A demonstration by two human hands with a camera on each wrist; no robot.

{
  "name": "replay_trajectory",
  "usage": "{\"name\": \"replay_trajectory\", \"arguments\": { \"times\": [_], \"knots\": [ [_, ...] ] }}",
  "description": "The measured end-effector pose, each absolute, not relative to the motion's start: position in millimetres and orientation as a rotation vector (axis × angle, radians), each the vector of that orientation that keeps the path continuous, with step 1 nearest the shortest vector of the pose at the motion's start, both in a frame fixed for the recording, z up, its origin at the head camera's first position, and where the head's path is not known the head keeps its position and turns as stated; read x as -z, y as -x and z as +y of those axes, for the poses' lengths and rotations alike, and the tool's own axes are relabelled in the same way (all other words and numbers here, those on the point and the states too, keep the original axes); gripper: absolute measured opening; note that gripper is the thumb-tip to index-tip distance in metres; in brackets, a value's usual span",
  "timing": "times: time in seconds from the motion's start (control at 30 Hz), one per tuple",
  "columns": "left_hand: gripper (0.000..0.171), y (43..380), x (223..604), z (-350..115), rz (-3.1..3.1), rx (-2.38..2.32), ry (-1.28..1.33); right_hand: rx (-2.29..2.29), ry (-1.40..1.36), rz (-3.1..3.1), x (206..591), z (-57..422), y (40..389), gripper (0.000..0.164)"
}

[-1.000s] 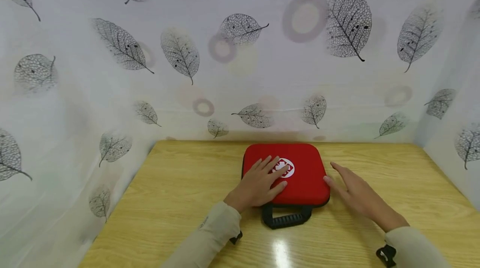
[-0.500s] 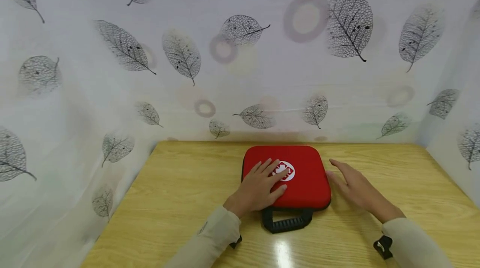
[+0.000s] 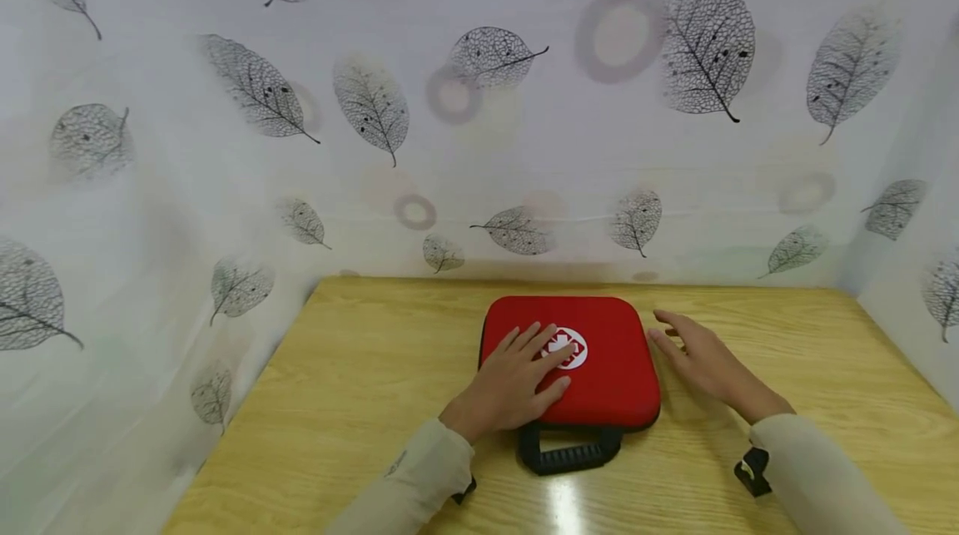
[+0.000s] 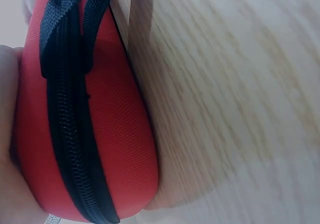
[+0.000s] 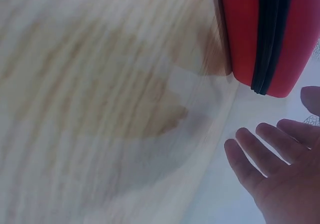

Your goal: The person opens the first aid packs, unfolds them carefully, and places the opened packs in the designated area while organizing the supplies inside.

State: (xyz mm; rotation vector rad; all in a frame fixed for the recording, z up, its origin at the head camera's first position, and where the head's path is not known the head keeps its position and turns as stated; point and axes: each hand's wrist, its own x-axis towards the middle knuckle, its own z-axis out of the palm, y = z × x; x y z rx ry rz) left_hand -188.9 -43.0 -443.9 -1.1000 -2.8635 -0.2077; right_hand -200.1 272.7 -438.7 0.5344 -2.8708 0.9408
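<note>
A red zippered first-aid case (image 3: 610,381) lies flat on the wooden table, with a white round emblem (image 3: 578,342) on its lid. Its black handle (image 3: 571,459) faces me. Spread over the left part of the lid, my left hand (image 3: 505,385) rests with fingers extended and covers part of the emblem. My right hand (image 3: 704,360) is held just beside the right side of the case, fingers loosely bent and holding nothing. In the left wrist view the black zipper (image 4: 75,154) is closed along the visible side. The right wrist view shows a gap between the right fingers and the case.
The wooden table (image 3: 360,377) extends to both sides of the case. Behind it hangs a white leaf-printed sheet (image 3: 517,160), which continues along the left and right sides. Beige sleeves and black wrist straps are on both arms.
The case has slid slightly toward me, with my left hand staying on its lid. My right hand has moved a little farther back along its right side, and its fingers are slightly more bent.
</note>
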Motion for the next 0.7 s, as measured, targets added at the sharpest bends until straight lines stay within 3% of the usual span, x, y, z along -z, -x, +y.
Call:
{"name": "replay_trajectory", "arguments": {
  "times": [0.7],
  "knots": [
    [0.057,192,444,-52,-2.782,0.24,1.174,-1.073,-0.527,-2.83,451,278,244,0.036]
  ]
}}
